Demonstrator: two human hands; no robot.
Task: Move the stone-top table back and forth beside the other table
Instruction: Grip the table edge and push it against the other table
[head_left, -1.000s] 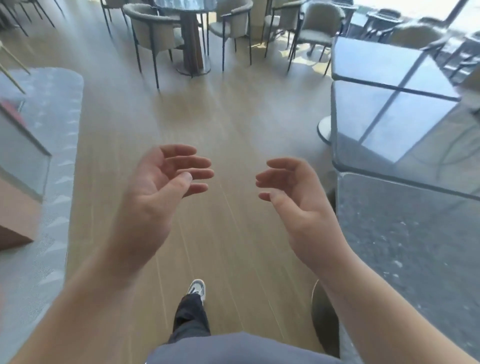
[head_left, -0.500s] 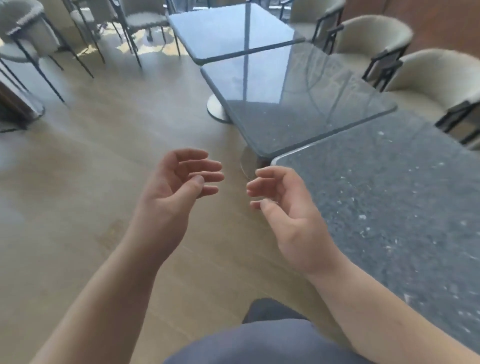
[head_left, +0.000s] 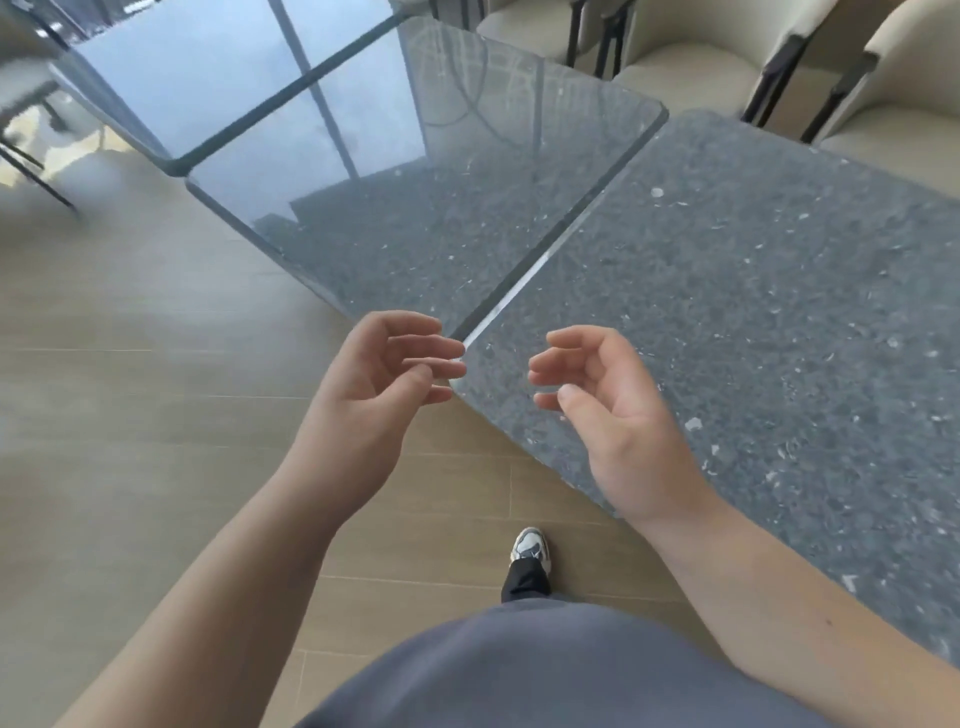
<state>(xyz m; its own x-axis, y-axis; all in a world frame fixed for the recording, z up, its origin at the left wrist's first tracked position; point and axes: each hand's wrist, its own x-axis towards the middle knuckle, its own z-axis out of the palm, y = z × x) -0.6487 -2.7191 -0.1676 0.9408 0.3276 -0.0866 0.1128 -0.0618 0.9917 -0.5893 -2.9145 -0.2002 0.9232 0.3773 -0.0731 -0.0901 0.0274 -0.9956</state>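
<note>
- A speckled grey stone-top table (head_left: 753, 322) fills the right side, its near-left corner pointing toward the person; whether it is longer one way cannot be told.
- Its left edge runs up and to the right, lying flush beside a second, glossier table (head_left: 426, 171).
- The left hand (head_left: 374, 384) hovers at that corner, fingers loosely curled, holding nothing.
- The right hand (head_left: 618, 415) hovers above the stone top, equally relaxed and empty.
- Beige chairs (head_left: 691, 73) stand beyond; a shoe (head_left: 530, 543) rests on the wooden floor (head_left: 130, 415).
</note>
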